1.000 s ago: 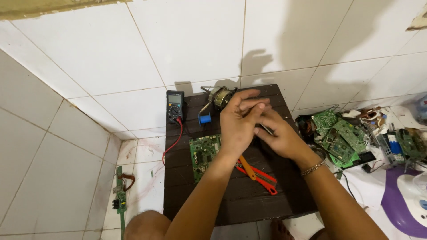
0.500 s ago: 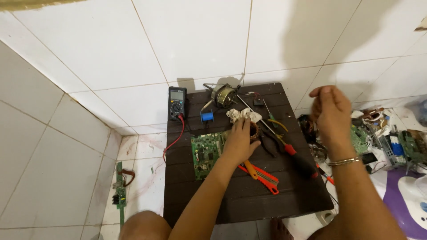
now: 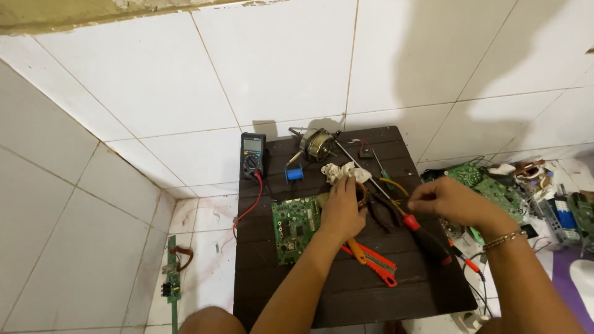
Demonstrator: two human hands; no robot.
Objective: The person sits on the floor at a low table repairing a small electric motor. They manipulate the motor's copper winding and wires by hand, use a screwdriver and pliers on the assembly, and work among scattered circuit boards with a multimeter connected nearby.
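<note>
While both arms reach over the dark slatted table, I read my left hand as resting palm-down on a copper-wound coil, fingers curled loosely over it; whether they actually grip it I cannot tell. The coil lies near the table's middle, just near of a crumpled white rag. My right hand hovers right of the coil, fingertips pinched together above the long screwdriver with the red-and-black handle; what they pinch is too small to tell. Left of the left hand lies a green circuit board. A multimeter and small motor sit at the far edge.
</note>
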